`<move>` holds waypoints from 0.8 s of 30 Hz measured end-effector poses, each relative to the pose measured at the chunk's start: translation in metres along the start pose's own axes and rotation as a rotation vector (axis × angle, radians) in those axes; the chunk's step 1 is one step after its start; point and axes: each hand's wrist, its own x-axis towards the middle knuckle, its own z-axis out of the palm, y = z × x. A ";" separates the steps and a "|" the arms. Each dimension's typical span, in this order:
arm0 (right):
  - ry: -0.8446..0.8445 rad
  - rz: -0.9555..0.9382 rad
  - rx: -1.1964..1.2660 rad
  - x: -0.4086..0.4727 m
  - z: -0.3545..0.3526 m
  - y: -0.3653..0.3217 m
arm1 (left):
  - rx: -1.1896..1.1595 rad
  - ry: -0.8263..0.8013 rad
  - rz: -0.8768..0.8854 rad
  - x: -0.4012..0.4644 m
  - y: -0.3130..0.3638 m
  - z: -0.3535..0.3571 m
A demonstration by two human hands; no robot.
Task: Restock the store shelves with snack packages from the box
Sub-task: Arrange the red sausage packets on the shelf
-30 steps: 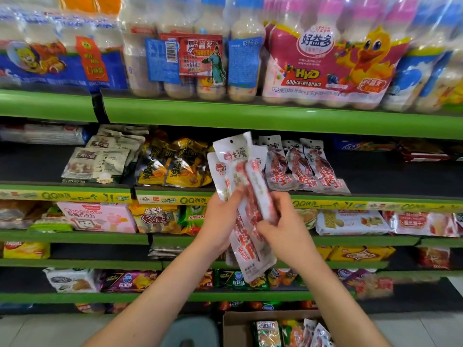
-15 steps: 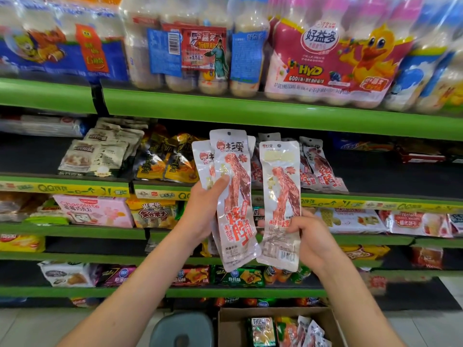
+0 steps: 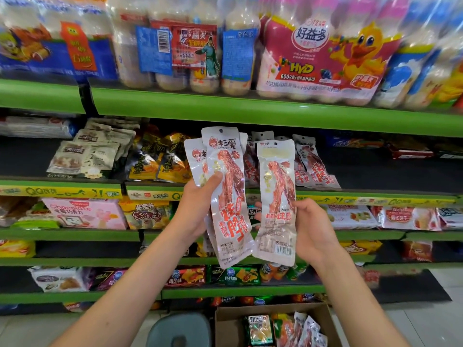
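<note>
Several packs already lean on the shelf (image 3: 275, 194); my left hand (image 3: 198, 206) grips a bunch of snack packs (image 3: 230, 196), right hand (image 3: 310, 229) holds one pack (image 3: 276, 196), box (image 3: 225, 321) still half full.

head-worn view, facing shelves (image 3: 250, 113), close

Shop: green shelves (image 3: 250, 113) stocked with packaged snacks, yellow price strips (image 3: 60, 191).

Long white-and-red snack packets (image 3: 229, 196) upright before the shelf (image 3: 250, 113); perhaps three fanned, one (image 3: 276, 201) apart; box (image 3: 225, 326) below
</note>
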 end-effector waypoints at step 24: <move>0.862 -0.305 -1.599 0.121 -0.075 -0.132 | -0.087 -0.017 -0.017 0.015 -0.006 0.006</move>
